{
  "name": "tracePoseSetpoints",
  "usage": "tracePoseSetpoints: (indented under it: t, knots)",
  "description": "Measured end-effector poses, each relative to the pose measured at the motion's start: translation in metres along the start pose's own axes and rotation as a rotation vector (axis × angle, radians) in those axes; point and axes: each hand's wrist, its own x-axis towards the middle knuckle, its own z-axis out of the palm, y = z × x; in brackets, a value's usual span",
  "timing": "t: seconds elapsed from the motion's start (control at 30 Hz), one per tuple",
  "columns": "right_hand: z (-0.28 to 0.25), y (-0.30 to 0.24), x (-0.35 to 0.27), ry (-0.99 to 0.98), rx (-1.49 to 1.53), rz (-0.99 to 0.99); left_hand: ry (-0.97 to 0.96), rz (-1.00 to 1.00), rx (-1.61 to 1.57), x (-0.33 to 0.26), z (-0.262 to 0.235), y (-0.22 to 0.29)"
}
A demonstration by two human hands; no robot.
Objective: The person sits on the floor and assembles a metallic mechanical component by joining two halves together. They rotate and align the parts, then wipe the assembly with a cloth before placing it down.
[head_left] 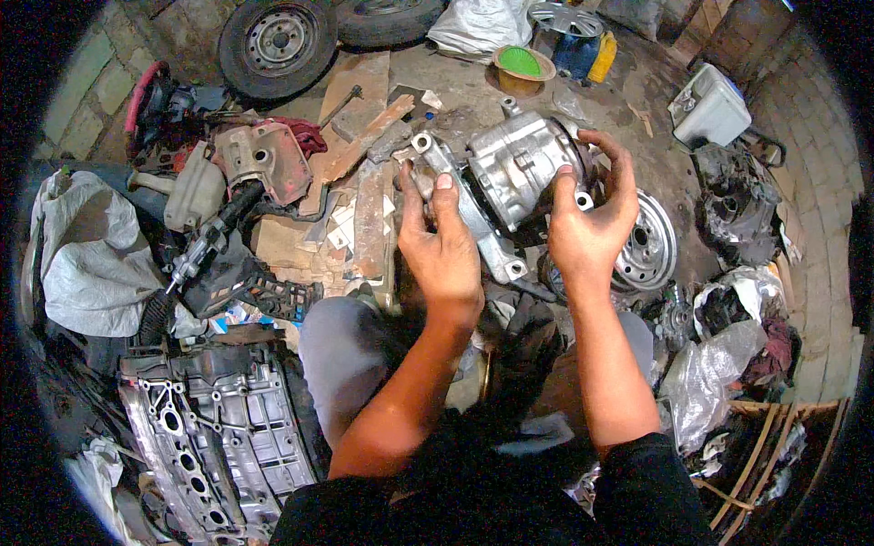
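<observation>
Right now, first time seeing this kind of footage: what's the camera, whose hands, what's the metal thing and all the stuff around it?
There is no robot here. The one picture comes from a wide fisheye camera worn on a person's head, looking down, so straight edges bend near the rim and the person's own forearms come up from the bottom.

Both hands hold up a silver metal car part, a ribbed cylinder with a mounting bracket. The left hand grips the bracket end, thumb and fingers pressed on it. The right hand cups the round end.

Below is a dirty workshop floor. On it lie a steel wheel rim just under the right hand, a tyre on a wheel at the top, an engine block at lower left, a white plastic container, a green bowl, plastic bags and scrap parts.
</observation>
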Motion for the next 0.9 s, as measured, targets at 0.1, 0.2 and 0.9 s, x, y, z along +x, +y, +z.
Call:
tracePoseSetpoints:
  t: [0.1,0.2,0.9]
  knots:
    - [-0.001,0.002,0.000,-0.003,-0.037,-0.026,0.016,-0.036,0.017,-0.001,0.001,0.009]
    - [-0.001,0.000,0.000,-0.015,0.006,0.009,0.008,-0.085,-0.065,0.002,-0.001,0.006]
    - [-0.004,-0.002,0.000,-0.013,-0.053,-0.089,-0.027,-0.374,-0.249,0.008,-0.008,0.002]
